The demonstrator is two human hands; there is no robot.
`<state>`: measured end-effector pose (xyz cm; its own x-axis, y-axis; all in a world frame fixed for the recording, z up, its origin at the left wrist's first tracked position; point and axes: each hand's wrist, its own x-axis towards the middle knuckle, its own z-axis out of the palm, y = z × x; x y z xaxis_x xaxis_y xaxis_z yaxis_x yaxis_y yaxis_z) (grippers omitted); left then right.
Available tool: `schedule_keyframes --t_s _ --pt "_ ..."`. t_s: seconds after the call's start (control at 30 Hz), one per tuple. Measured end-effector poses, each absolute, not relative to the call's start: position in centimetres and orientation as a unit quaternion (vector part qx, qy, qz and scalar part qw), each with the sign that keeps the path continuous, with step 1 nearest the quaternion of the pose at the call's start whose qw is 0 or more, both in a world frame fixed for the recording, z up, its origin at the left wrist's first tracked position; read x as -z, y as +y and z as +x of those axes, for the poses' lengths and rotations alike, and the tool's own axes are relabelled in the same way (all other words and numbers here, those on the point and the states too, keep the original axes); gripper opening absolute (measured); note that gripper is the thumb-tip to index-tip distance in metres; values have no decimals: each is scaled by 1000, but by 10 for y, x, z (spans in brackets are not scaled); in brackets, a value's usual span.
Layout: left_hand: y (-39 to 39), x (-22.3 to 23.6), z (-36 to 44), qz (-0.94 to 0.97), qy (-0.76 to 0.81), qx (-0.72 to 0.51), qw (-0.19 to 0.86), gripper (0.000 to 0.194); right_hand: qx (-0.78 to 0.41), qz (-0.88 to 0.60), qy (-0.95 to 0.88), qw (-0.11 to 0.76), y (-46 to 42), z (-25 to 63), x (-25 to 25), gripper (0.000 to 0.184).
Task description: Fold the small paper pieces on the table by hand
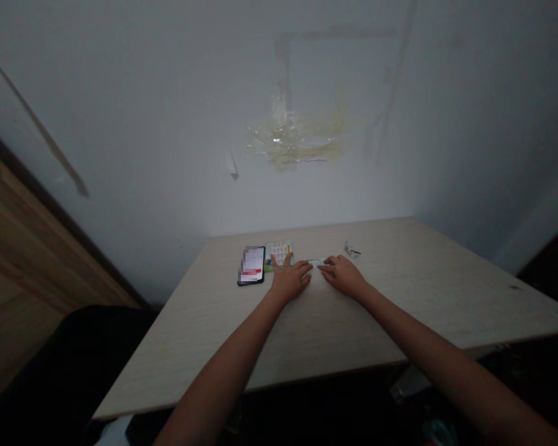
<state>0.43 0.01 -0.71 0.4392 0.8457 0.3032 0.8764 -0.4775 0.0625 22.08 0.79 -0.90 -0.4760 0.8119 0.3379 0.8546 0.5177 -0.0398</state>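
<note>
Two hands: left (pixel 291 279), right (pixel 344 275), touching small strip (pixel 320 262); phone (pixel 251 266) nearby

Dim room — edges bowed, corners shadowed.

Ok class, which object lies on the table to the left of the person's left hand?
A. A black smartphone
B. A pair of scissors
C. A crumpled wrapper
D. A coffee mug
A: the black smartphone lies flat on the table, just to the left of the left hand.
</note>
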Motion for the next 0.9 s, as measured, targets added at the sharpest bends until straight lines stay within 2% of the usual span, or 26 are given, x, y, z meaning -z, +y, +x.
schedule_keyframes --t_s 0.9 --pt "-10 2 10 -807 -558 170 90 41 58 -504 -851 137 5 221 2 34"
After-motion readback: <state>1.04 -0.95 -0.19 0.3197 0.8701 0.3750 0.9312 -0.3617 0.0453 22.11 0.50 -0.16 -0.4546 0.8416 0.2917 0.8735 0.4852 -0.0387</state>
